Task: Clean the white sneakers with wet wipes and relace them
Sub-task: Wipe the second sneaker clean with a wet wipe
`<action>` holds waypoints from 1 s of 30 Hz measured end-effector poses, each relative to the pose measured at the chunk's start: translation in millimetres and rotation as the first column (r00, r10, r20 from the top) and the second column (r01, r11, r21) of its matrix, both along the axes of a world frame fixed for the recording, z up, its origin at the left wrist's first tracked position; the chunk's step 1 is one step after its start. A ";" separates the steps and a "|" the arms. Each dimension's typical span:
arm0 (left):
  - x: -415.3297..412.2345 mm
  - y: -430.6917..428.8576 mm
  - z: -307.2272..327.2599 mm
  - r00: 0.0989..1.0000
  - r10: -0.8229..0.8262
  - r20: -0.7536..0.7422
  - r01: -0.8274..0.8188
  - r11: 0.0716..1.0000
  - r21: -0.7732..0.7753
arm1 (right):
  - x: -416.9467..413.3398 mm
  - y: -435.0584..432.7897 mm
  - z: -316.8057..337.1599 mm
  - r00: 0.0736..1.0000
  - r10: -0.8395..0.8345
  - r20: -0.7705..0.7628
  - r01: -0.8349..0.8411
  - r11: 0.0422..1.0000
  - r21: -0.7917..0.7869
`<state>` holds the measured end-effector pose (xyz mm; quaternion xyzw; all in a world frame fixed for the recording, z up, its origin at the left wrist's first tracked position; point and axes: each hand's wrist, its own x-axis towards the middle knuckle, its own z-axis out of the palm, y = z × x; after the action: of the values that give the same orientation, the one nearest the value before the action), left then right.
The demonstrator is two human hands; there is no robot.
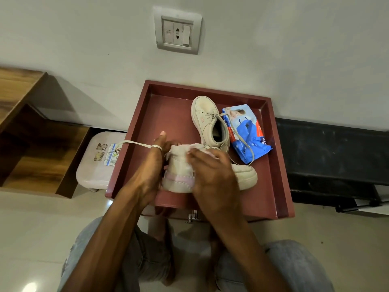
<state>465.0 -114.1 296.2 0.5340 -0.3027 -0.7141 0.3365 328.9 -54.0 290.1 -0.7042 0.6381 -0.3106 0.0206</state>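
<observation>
A white sneaker with a pink heel patch [179, 178] lies at the front of a dark red tray [280, 165], heel toward me. My left hand [151, 167] grips its left side, and a loose white lace [134, 143] runs out past that hand's ringed finger to the left. My right hand [212, 175] presses a white wet wipe [195, 147] against the sneaker's collar. A second white sneaker [208, 121], still laced, lies behind it, toe toward the wall. A blue wet wipes pack [246, 131] lies to its right in the tray.
The tray sits against a grey wall under a switch plate [177, 31]. A small pink stool [99, 163] stands left of the tray and a wooden shelf unit [31, 131] farther left. A black ledge [336, 148] runs to the right. My knees are below.
</observation>
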 end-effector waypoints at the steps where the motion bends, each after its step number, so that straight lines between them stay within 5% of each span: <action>1: -0.3 -2.0 -1.9 1.000 0.003 0.018 -0.003 1.000 -0.003 | -10.2 -1.9 -1.4 0.996 -0.070 0.048 0.070 0.998 0.002; 4: -1.8 -2.1 -3.3 0.999 -0.013 0.035 0.013 1.000 -0.008 | -11.2 -2.9 -0.8 0.990 -0.113 0.082 0.114 0.994 -0.004; 10: 0.1 1.6 -0.5 0.998 -0.017 -0.067 0.018 1.000 0.007 | 37.3 8.8 3.7 0.968 0.216 -0.127 -0.217 0.976 0.002; 16: 0.4 -1.2 0.3 1.000 -0.018 0.021 0.017 0.999 0.041 | 3.0 -1.1 -0.1 0.997 -0.061 -0.049 0.056 0.994 -0.095; 21: 2.8 3.0 6.3 0.999 0.011 -0.046 -0.010 1.000 0.020 | 31.0 1.6 -2.0 0.978 0.167 -0.129 -0.175 0.983 -0.054; 26: -0.2 3.8 6.2 0.993 -0.038 0.109 0.042 0.998 -0.038 | -1.7 -6.7 -3.9 0.961 -0.187 0.204 0.190 0.982 0.007; 30: -2.0 5.6 7.2 0.993 -0.034 0.117 0.039 0.999 -0.035 | 5.5 -1.7 -3.5 0.989 -0.038 0.145 0.041 0.999 -0.016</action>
<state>463.0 -108.5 303.4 0.5627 -0.3446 -0.6822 0.3150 334.3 -55.7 286.6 -0.6671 0.6460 -0.3670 0.0540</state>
